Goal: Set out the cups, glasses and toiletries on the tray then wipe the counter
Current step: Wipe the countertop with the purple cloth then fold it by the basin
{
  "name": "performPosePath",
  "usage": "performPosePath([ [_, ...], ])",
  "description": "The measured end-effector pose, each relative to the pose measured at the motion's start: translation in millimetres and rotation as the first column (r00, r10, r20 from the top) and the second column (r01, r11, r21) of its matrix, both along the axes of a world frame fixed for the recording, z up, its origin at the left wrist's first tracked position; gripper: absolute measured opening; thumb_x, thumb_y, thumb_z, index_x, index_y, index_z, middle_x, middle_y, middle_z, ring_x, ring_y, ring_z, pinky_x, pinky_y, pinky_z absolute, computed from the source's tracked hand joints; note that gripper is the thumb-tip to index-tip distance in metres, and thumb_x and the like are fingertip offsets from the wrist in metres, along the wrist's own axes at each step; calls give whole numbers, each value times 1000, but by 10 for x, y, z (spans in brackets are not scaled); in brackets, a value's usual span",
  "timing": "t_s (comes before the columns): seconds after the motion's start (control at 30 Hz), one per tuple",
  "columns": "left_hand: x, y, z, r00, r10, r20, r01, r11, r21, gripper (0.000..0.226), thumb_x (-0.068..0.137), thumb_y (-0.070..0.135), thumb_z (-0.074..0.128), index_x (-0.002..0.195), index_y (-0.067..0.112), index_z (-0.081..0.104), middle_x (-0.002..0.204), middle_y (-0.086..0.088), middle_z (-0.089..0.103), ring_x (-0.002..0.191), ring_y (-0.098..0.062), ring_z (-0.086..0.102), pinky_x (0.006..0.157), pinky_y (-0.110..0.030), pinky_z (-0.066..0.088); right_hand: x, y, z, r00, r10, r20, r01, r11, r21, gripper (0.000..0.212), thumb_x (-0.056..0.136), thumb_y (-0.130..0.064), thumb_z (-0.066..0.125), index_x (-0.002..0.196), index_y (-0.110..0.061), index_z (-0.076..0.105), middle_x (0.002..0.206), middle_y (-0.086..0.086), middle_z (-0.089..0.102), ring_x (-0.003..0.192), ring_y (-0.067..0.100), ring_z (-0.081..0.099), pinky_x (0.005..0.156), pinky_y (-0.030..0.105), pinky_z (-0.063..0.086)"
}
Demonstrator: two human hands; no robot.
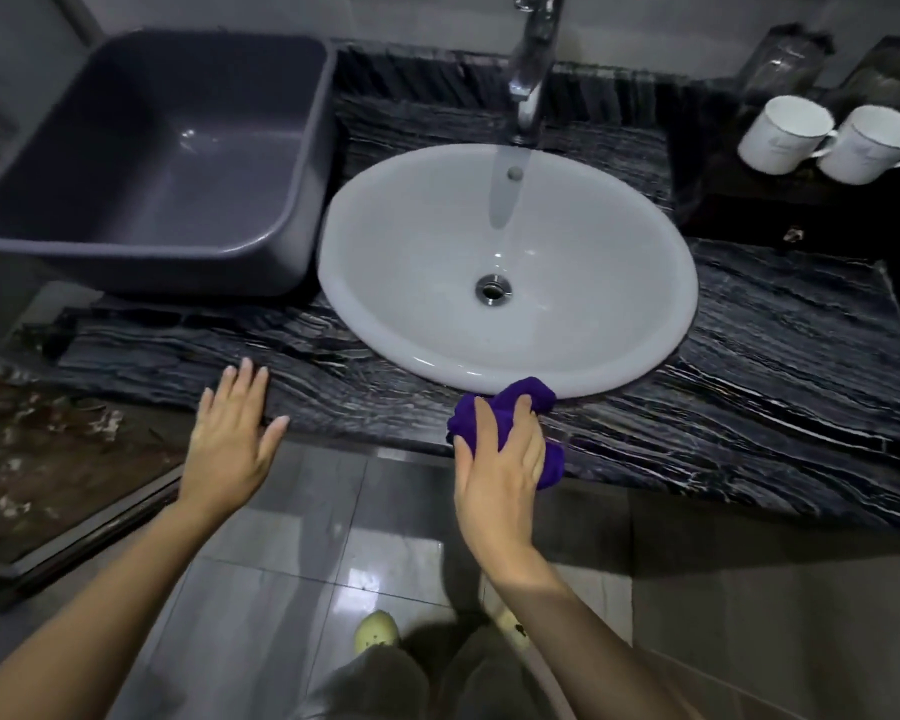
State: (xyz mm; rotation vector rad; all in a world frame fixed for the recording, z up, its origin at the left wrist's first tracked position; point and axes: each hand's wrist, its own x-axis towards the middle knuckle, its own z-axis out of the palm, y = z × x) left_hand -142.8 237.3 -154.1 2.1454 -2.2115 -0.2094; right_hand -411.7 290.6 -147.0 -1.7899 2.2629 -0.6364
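Observation:
My right hand point(500, 462) presses a bunched purple cloth point(528, 400) onto the dark marble counter point(749, 397), at its front edge just below the white basin point(583, 283). My left hand point(232, 439) lies flat with fingers spread on the counter's front edge, left of the basin, holding nothing. At the far right, two white cups point(785, 132) point(871, 145) lie on a dark tray point(739, 205). Behind them stand two clear glasses point(780, 62) point(884, 70), dim and hard to make out.
A large grey plastic tub point(146, 163) sits on the counter's left end, touching the basin. A chrome tap point(533, 65) rises behind the basin. Below are grey floor tiles point(292, 537), my feet, and a brown mottled surface point(48, 459) at the left.

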Motion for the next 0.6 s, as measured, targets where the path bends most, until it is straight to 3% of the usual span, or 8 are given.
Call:
performPosePath([
  [0.07, 6, -1, -13, 1000, -11, -8, 11, 1000, -5, 74, 89, 55, 20, 142, 4, 32, 151, -17, 28, 141, -31, 24, 115, -44, 13, 211, -32, -5, 999, 34, -24, -34, 999, 6, 46, 89, -36, 36, 126, -15, 52, 136, 28, 46, 118, 44, 50, 98, 57, 40],
  [0.17, 42, 12, -10, 999, -38, -20, 37, 999, -40, 81, 89, 62, 7, 141, 5, 34, 150, -15, 30, 140, -28, 25, 114, -40, 13, 492, -141, -7, 999, -21, -32, 22, 999, 40, 46, 87, -36, 37, 123, -15, 56, 133, 31, 48, 114, 47, 52, 95, 57, 43],
  [0.27, 131, -12, 2, 997, -43, -71, 38, 997, -73, 83, 86, 65, 10, 143, 8, 29, 153, -11, 25, 143, -22, 18, 115, -37, 10, 661, -200, -38, 997, -37, -67, 38, 999, 20, 43, 87, -33, 46, 124, -15, 55, 133, 31, 48, 114, 47, 52, 94, 57, 43],
  [0.4, 492, -150, 12, 997, 51, -64, -56, 996, -71, 79, 84, 58, 14, 146, 9, 22, 156, -11, 17, 145, -23, 10, 117, -41, 7, 918, -284, -78, 995, 36, -94, -38, 999, -15, 49, 80, -28, 66, 124, -14, 54, 132, 31, 48, 113, 46, 52, 95, 57, 43],
  [0.6, 667, -195, -38, 997, 8, -71, -12, 998, -55, 90, 83, 70, 2, 145, 8, 23, 155, -11, 19, 144, -22, 11, 116, -39, 5, 1439, -693, 8, 967, 211, -147, -211, 977, 11, 48, 74, -32, 70, 118, -16, 59, 126, 27, 56, 103, 41, 59, 92, 49, 48],
])
